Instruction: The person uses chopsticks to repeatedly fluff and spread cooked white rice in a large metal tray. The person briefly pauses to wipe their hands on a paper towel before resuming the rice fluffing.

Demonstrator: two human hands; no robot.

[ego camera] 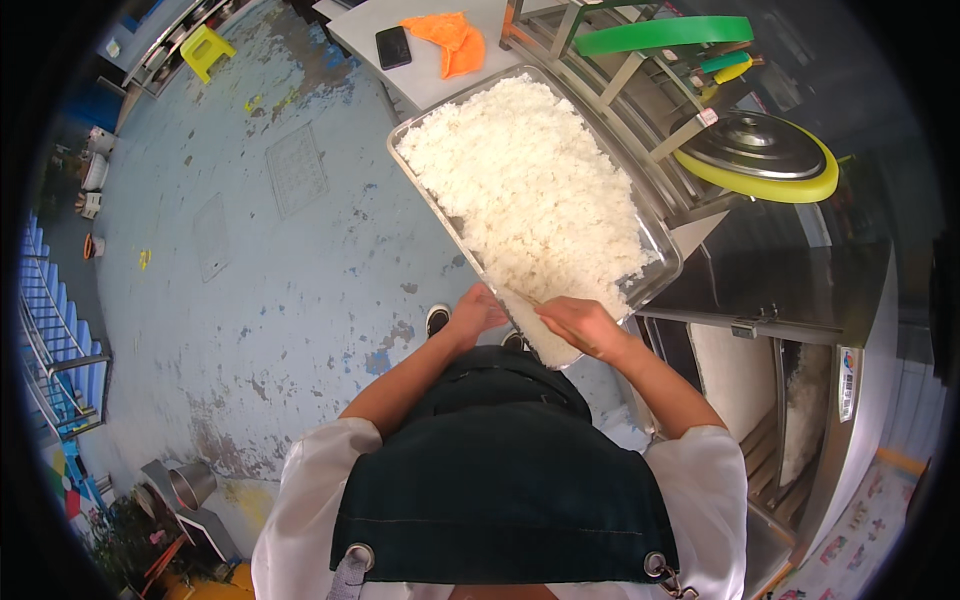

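A large rectangular metal tray lies at a slant before me, its near end jutting out toward my apron. White cooked rice covers most of it, loose and lumpy at the far end and flatter at the near end. My right hand is closed around a thin wooden stick-like tool, whose tip rests at the rice. At the tray's near left rim is my left hand, fingers toward the metal. Whether those fingers grip the rim is not clear, since their tips are partly hidden.
A phone and an orange cloth lie on the table beyond the tray. Along the right stands a metal rack with a lidded yellow-rimmed pot. An open steel cabinet holds rice trays. A yellow stool stands far left.
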